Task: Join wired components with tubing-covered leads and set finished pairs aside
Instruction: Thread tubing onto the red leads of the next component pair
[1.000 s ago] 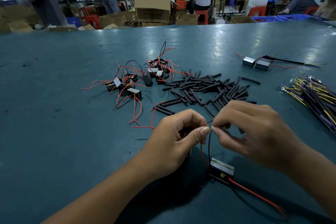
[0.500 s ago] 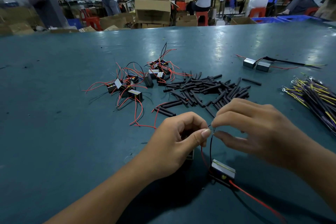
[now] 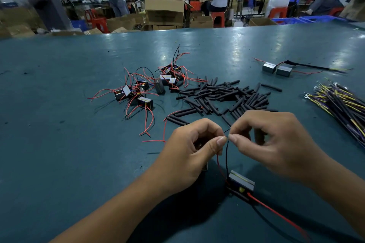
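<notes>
We note both hands low over the teal bench (image 3: 59, 144), whose surface is smooth and faintly glossy with small dark flecks. The left hand (image 3: 189, 156) has fingers curled, thumb and forefinger closed in a narrow grip on a thin lead; the right hand (image 3: 276, 144) pinches likewise, and the two thumb tips nearly meet at the top of a thin black lead (image 3: 227, 156). That lead and a red one run down to a small block-shaped component (image 3: 240, 183) lying on the bench just below the hands: grey flat top, dark body, a yellow spot on its near face, a thicker red wire (image 3: 276, 215) trailing off toward the near right. Something small sits under the left palm; we cannot tell what.

Beyond the hands lies a loose scatter of short black tubing pieces (image 3: 223, 96), matte, cylindrical, crossing one another. To their left is a tangle of similar components with thin red and black leads (image 3: 142, 90). Far right, set apart, one finished pair (image 3: 276, 69) of grey blocks lies side by side, touching, with a black sleeved lead extending rightward. At the right edge is a bundle of yellow-and-black wires with ring terminals (image 3: 339, 104).
</notes>
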